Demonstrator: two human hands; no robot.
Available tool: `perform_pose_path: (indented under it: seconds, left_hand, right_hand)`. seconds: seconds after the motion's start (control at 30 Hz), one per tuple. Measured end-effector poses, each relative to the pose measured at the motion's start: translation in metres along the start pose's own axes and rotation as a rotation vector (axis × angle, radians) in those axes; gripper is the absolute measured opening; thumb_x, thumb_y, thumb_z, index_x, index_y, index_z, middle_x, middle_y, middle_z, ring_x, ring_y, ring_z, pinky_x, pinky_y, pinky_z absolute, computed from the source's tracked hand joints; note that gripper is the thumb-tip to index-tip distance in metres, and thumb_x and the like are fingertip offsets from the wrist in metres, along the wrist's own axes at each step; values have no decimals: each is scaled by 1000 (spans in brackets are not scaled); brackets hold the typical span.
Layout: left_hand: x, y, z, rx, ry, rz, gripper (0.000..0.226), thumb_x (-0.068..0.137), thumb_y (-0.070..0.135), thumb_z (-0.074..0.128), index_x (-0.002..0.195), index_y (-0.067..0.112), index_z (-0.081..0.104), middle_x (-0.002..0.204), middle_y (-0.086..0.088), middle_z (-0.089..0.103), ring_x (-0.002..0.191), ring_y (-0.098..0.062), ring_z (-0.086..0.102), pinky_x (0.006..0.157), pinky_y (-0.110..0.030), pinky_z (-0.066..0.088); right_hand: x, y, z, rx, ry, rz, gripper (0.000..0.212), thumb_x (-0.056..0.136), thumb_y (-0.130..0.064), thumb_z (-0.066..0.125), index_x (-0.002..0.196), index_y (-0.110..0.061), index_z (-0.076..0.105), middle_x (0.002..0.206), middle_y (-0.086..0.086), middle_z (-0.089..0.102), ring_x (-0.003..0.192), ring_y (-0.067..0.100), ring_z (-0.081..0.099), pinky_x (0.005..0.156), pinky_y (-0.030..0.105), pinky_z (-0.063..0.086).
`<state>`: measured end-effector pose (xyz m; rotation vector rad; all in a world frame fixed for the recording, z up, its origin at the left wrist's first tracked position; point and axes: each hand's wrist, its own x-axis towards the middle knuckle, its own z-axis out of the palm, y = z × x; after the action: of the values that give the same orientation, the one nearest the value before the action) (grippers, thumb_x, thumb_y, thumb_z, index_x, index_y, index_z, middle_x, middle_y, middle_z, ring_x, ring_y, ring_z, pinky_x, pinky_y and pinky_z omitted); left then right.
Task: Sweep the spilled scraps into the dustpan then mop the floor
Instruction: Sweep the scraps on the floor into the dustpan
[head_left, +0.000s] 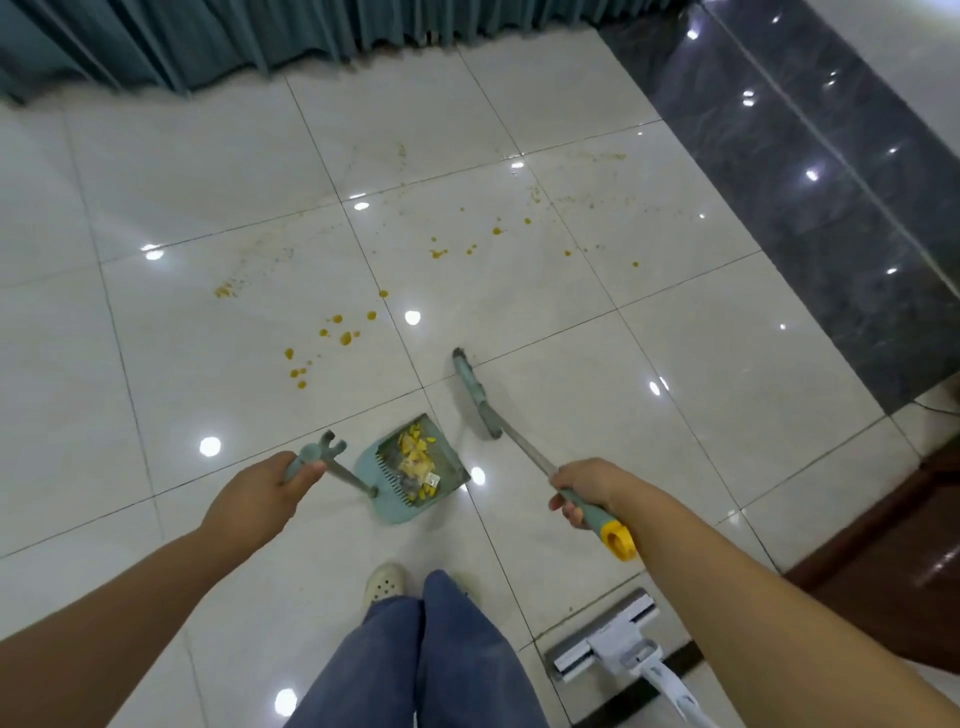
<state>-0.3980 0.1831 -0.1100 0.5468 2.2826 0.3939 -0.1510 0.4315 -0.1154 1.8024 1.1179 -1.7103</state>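
Step in hand: sweeping, as I am judging it; one part of the scraps (413, 453) is already lying in the dustpan (370, 470), and many yellow bits (340, 332) are waiting on the floor (571, 332).
Left hand (270, 488): it is gripping the top of the dustpan's handle, with the fingers curled round it.
Right hand (587, 488): it is holding the broom (474, 392) by the stick, close to the yellow end, with the fingers wrapped round.
Dustpan: it is standing on the floor between the two hands, just ahead of the feet, and its mouth is facing away from the person.
Broom head: it is lying just to the right of the pan's mouth, not touching the pan; whether the bristles are touching the floor I cannot tell.
Bits and hands: the nearest group is lying ahead and to the left of the pan, well apart from both hands; other bits are spreading ahead and to the right, and thin smears are reaching toward the curtain (208, 41).
Doing it well: probably the broom is needing to reach past the far bits and pull them back in short, low strokes, while the left hand is keeping the pan's lip flat on the floor and is not tipping it, so the load is not sliding out.
Risk: the bits are looking wet, so hard strokes are likely smearing them.
Mop (605, 644): it is lying near the right arm, untouched.
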Motion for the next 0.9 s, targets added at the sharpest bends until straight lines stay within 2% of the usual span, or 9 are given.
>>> perform_pose_path:
  seconds: [0.07,0.13,0.3,0.47,0.63,0.8,0.9]
  left_hand:
    - [-7,-2,2,-60,29,-37,47,93,49,40,83,6,55,63,-8,55,52,-21,50,52,-29,42]
    - [-11,-3,6,-167,71,-89,48,93,49,39,82,6,54,62,-9,53,52,-20,48,48,-27,41]
    - [-6,-1,16,-368,132,-176,44,94,46,41,77,7,49,62,-10,50,53,-20,44,46,-26,38]
    - [4,10,24,-399,107,-194,41,95,46,40,80,9,49,65,-9,50,53,-18,44,45,-26,38]
    - [3,23,26,-399,79,-202,40,96,45,38,89,8,51,70,-9,53,55,-19,47,48,-25,40]
    - [-9,22,28,-382,46,-183,38,96,44,38,92,9,51,74,-9,56,56,-19,50,48,-25,41]
    - [-11,25,20,-444,-25,-230,37,97,40,41,94,6,54,81,-12,60,66,-21,56,54,-27,45]
  right_hand:
    - [8,-14,-3,-10,24,-24,21,99,-10,45,83,2,47,73,16,50,50,14,37,30,12,36]
    - [19,-29,-2,-45,30,-64,15,98,-10,47,94,4,47,74,16,50,49,15,38,31,13,38]
    - [43,-53,12,-223,38,-96,14,97,-8,48,105,4,46,72,15,51,49,18,43,31,14,39]
    - [49,-48,28,-352,-46,-41,11,96,-8,48,95,3,49,70,14,52,47,16,44,34,16,40]
    - [37,-49,24,-377,-137,4,12,95,-8,49,92,3,50,80,17,56,48,14,41,35,15,40]
    - [14,-39,20,-356,-154,-8,11,96,-7,48,89,0,51,79,15,54,49,14,41,35,15,39]
    - [-1,-32,11,-320,-124,-29,13,96,-7,48,85,-1,51,78,15,53,49,14,41,36,14,39]
